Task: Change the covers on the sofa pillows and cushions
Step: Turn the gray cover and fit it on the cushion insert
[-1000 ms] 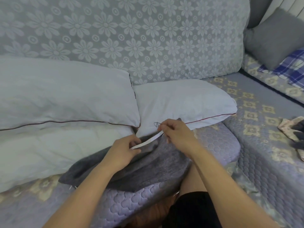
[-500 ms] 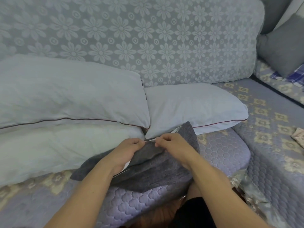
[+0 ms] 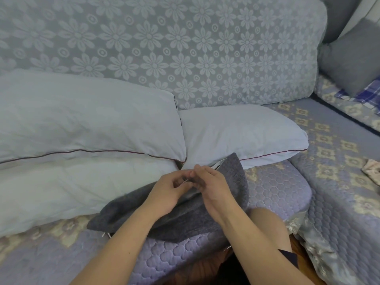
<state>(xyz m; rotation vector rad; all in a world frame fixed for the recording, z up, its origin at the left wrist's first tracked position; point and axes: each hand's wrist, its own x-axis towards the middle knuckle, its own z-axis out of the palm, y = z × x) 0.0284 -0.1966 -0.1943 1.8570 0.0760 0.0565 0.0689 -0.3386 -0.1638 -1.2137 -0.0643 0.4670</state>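
Both hands meet at the open edge of the grey cover (image 3: 205, 210), which lies on the sofa seat (image 3: 277, 188) in front of the white pillows (image 3: 92, 124). Left hand (image 3: 170, 189) and right hand (image 3: 213, 185) each pinch that edge, fingers curled, grip tight. Looks like they're finding the zipper or opening. Advice: keep the seam taut between both pinches, work along it. Versus a second ago: the white strip is now mostly hidden and the hands have closed together.

Left hand (image 3: 167, 189) and right hand (image 3: 213, 185) pinching grey cover (image 3: 185, 219) (edge raised), white pillows (image 3: 236, 132) behind
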